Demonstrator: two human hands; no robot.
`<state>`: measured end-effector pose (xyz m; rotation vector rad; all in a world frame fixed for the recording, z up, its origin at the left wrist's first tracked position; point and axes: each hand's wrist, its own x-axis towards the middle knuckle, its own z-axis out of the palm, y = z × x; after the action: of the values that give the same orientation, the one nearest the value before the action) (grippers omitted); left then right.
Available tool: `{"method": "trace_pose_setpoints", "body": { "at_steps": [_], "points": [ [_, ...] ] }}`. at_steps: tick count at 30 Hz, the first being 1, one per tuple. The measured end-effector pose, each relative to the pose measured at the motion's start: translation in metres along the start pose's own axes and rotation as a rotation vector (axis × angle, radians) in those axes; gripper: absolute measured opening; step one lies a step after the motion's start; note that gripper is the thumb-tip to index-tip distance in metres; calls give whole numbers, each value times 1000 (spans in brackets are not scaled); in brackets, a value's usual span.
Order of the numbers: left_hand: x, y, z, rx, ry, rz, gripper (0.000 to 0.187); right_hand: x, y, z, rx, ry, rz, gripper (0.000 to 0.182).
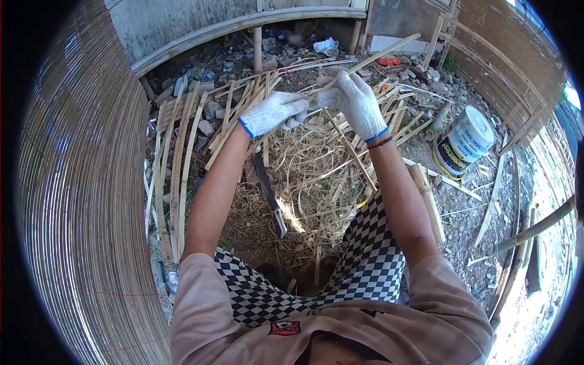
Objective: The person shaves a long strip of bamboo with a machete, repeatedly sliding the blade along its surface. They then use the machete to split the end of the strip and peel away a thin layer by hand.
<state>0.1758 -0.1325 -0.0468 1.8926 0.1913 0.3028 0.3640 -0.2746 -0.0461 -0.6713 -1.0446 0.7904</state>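
My left hand [275,113], in a white knit glove with a blue cuff, is closed at the near end of a bamboo strip [389,51]. My right hand [358,104], gloved the same way, wraps round the strip a little farther along. From there the strip slants up to the right, held out in front of me above the ground. Its end between my left fingers is mostly hidden. Below my hands, a machete [266,187] with a dark blade lies on a heap of curly bamboo shavings [310,161].
Split bamboo strips [185,164] lie in piles left and right of the shavings. A white paint bucket [465,143] stands at the right. Woven bamboo screens [85,182] flank the spot. Rubble and litter lie along the back wall [182,27].
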Motion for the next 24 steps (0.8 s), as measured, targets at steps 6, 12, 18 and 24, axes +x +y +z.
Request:
{"method": "trace_pose_setpoints", "body": {
  "at_steps": [6,12,18,24],
  "points": [
    [-1,2,-6,13,-99,-4,25,-3,-4,5,-38,23,4,34],
    [-4,11,-17,369,63,114,45,-1,2,2,-14,166,-7,33],
    [-71,72,-104,574,533,-70,45,15,9,-37,181,373,-88,42],
    [-125,73,-119,393,-31,-426,50,26,22,-52,406,530,-53,53]
  ]
}}
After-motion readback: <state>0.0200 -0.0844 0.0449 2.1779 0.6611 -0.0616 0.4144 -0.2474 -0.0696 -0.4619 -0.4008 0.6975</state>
